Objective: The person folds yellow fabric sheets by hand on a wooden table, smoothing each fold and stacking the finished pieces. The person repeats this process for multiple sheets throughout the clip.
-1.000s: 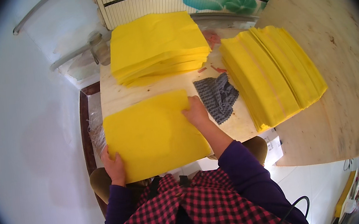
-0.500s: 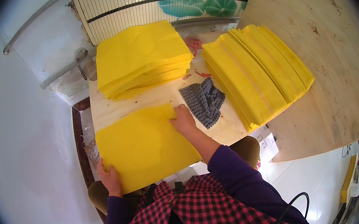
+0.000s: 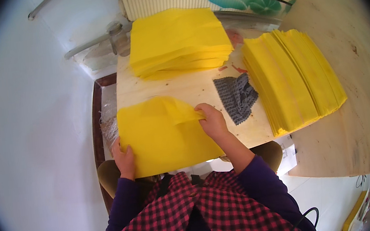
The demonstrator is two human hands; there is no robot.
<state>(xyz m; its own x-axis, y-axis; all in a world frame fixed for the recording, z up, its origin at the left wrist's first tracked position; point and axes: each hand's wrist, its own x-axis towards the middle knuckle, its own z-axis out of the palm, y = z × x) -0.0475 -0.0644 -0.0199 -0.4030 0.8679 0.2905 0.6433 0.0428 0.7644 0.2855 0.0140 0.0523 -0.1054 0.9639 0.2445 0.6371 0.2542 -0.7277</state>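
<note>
A yellow cloth-like sheet (image 3: 163, 143) lies at the near edge of the wooden table, partly overhanging toward my lap. At its upper right, my right hand (image 3: 213, 120) pinches the edge, and a thin upper layer there is raised and creased. My left hand (image 3: 125, 159) grips the sheet's left edge, thumb on top and fingers along the side. Just right of my right hand lies a crumpled grey knitted cloth (image 3: 237, 98) with zigzag edges.
A stack of yellow sheets (image 3: 178, 38) stands at the back. To the right, folded yellow pieces (image 3: 290, 80) are packed in bundles. Small red scraps (image 3: 239, 68) lie between them. A glass jar (image 3: 118, 38) stands at back left. A large wooden board (image 3: 360, 95) is at far right.
My right hand has pulled the sheet's top layer up into a crease near its corner. My left hand keeps its hold on the left edge. The whole view has shifted.
</note>
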